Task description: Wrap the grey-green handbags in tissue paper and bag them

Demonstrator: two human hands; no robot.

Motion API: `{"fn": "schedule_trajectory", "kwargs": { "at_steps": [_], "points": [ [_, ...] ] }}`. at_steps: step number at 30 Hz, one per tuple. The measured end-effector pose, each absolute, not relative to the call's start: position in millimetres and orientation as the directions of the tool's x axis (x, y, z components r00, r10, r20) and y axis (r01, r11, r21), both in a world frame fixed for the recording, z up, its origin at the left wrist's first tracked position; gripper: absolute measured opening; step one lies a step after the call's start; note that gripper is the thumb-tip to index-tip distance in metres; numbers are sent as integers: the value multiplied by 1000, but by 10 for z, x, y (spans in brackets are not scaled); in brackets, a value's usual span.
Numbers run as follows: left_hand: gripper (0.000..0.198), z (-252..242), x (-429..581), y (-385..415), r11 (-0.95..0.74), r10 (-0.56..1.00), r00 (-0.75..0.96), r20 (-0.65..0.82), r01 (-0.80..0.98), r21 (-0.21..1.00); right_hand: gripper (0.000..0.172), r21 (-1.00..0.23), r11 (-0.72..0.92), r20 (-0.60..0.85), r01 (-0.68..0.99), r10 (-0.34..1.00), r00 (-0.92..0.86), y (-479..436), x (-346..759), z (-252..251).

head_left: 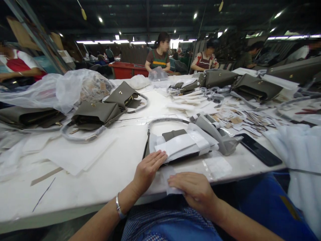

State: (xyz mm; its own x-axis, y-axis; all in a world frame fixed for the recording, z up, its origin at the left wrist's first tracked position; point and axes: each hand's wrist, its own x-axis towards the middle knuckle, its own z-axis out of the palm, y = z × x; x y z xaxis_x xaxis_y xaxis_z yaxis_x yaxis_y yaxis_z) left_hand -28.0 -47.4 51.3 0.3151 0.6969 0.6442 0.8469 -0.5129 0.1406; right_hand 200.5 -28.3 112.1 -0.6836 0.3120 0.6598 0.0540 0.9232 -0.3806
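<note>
A dark olive handbag (172, 134) lies on the table in front of me, partly covered by folded white paper (184, 144). Its strap (160, 121) arches behind it in a clear wrap. My left hand (147, 170) rests with outstretched fingers on the near left corner of the paper. Closer to me, my right hand (195, 190) pinches a thin, translucent white strip (172, 191) at the table's front edge. The strip's upper end reaches under the paper beside my left fingers. A grey tape dispenser (218, 135) stands just right of the bag.
On the white table (100, 187), more olive handbags (96, 113) lie at left. A black phone (260, 150) is at right, before a heap of paper scraps (240, 117). White foam wrap (301, 150) hangs at the right edge. A co-worker (157, 57) stands across the table.
</note>
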Motion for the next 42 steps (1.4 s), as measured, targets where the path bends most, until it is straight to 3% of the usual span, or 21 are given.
{"fn": "schedule_trajectory", "kwargs": {
  "at_steps": [4,7,14,21,26,33,37,42],
  "points": [
    [43,523,-272,-488,-502,698,313,644,855,128,32,-302,946,651,116,293,-700,123,1847,1398],
    [32,537,-256,-483,-494,688,292,664,859,134,28,-284,932,593,224,355,-723,465,1633,1413],
    [24,556,-237,-448,-484,649,236,723,862,153,18,-400,827,389,396,544,-743,926,1275,1148],
    [25,490,-246,-481,-427,695,163,700,877,220,12,-597,691,236,409,638,-733,1029,1172,1082],
    [34,483,-242,-480,-411,683,188,706,898,158,8,-604,652,113,457,638,-762,1172,1086,1070],
    [44,626,-105,-505,-296,756,244,608,955,-14,18,-525,661,112,536,679,-726,1247,998,1087],
    [47,598,-76,-516,-267,769,221,600,964,-13,10,-509,656,174,557,712,-680,1167,991,1142],
    [51,552,-135,-517,-279,765,227,602,960,-8,28,-513,688,324,513,709,-627,1170,1519,1377]
  ]
}}
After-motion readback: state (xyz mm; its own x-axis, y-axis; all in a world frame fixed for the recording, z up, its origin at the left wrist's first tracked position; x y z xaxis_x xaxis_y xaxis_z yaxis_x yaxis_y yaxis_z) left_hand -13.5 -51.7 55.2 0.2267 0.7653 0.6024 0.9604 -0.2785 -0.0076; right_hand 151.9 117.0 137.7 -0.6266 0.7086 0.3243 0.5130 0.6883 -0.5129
